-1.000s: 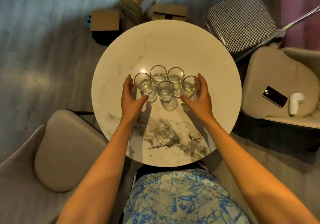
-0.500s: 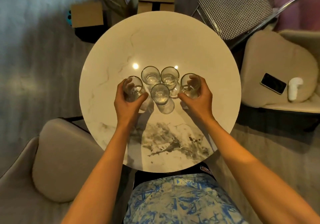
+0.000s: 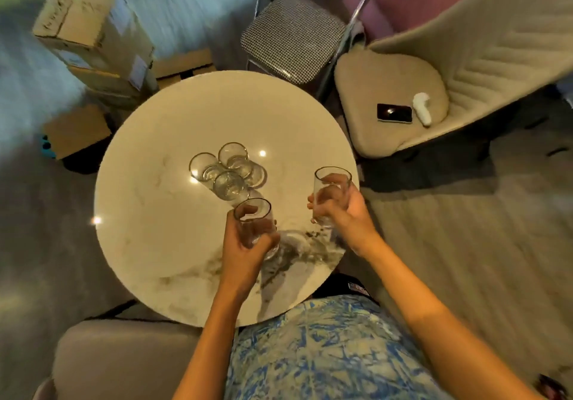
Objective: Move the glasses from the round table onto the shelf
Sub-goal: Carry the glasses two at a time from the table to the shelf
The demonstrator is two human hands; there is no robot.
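Three clear glasses stand clustered near the middle of the round marble table. My left hand is wrapped around another glass, lifted above the table's near side. My right hand grips a glass raised over the table's right edge. Both held glasses are upright and look empty. No shelf is in view.
A beige armchair at the right carries a phone and a white device. A checkered folding chair stands behind the table. Cardboard boxes are stacked at the back left. Another beige seat sits at the near left.
Both hands closed on the outer glasses and lifted them off the table toward me and to the right. The view swung right; three glasses stay on the table.
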